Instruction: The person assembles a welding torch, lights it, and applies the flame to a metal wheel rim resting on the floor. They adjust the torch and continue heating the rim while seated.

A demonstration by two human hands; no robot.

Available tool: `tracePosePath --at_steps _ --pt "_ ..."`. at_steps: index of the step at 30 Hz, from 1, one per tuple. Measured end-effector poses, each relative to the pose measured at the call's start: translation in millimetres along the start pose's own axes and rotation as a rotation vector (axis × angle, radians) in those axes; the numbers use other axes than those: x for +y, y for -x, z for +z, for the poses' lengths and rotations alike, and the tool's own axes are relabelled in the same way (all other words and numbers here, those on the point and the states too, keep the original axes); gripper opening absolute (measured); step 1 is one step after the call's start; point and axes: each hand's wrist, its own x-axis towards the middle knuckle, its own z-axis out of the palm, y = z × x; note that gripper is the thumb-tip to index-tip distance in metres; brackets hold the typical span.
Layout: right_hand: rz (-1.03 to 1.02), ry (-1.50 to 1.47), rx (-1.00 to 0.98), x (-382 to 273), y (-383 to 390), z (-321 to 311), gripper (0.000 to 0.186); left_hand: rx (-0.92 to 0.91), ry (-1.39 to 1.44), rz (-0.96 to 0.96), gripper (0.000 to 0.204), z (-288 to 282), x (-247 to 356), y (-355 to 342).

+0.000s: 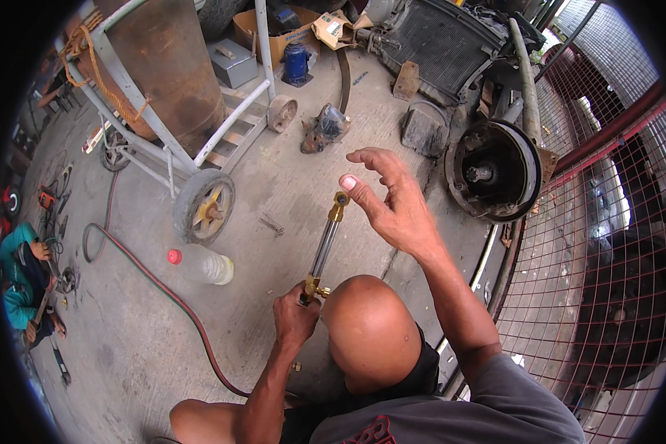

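Observation:
My left hand (pixel 294 318) grips the handle of a brass and steel cutting torch (pixel 325 240), held upright beside my bent knee (pixel 371 329). My right hand (pixel 391 203) is raised just right of the torch head, thumb and fingers curved apart with nothing between them. A red and green twin hose (pixel 169 292) runs across the concrete toward me at lower left. Left of the torch, a plastic bottle (pixel 207 265) with a red cap and pale liquid stands on the floor.
A wheeled cart (pixel 234 115) carries a rusty cylinder (pixel 155 59). Ahead lie a metal part (pixel 325 129), a blue jack (pixel 296 63), a radiator (pixel 440 48) and a round hub (pixel 492 174). Red mesh fencing (pixel 584 311) lines the right. A co-worker in teal (pixel 18 281) crouches at far left.

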Motion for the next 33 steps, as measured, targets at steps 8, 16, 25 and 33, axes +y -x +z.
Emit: tracePosePath --at_steps 8,16,25,33 --pt "0.234 0.123 -0.286 53 97 2 0.107 -0.010 -0.042 0.003 0.032 4 -9 0" --pt "0.369 0.071 -0.415 79 133 0 0.087 0.056 0.124 -0.052 0.024 4 -12 -3" --pt "0.537 -0.110 -0.465 87 132 14 0.029 0.089 0.065 -0.026 0.021 -2 -7 -5" --pt "0.536 -0.140 -0.478 88 134 21 0.022 0.082 0.068 -0.023 0.021 -2 -9 -5"
